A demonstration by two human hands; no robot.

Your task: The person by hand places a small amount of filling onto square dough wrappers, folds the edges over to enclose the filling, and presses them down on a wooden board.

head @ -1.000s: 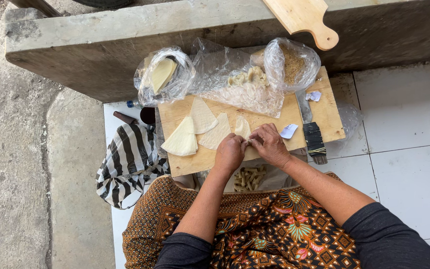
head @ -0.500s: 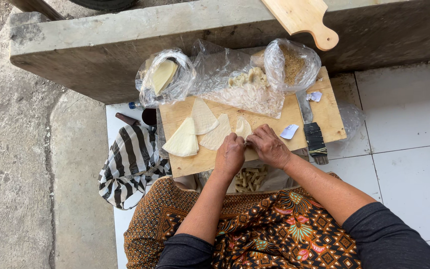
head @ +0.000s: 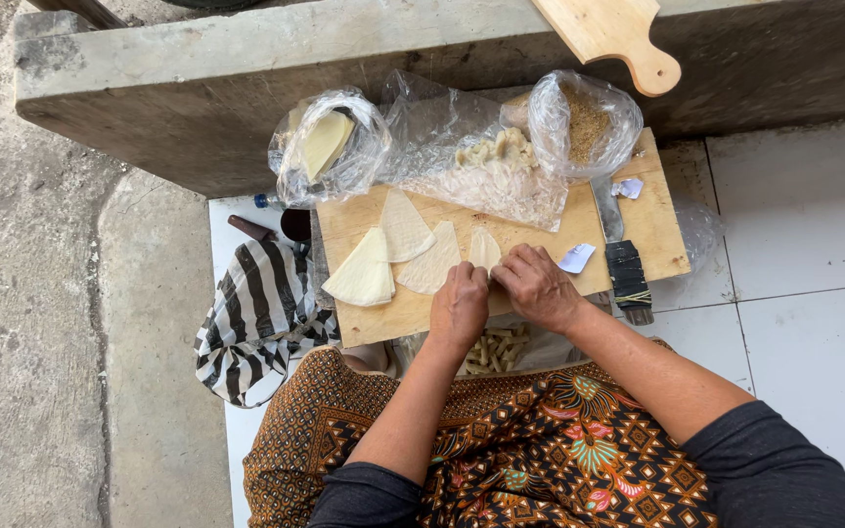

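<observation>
While both hands, left hand (head: 459,305) and right hand (head: 538,288), pinched the pale wrapper (head: 484,250) with fingers clamped, I judged tight, even folds best.

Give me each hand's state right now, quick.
Left hand: closed on the pale wrapper piece on the wooden board.
Right hand: fingers curled on the same piece.

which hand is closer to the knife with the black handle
Right. The right hand is just left of the knife, near the small paper scrap; the left hand is further left, beyond the right one.
</observation>
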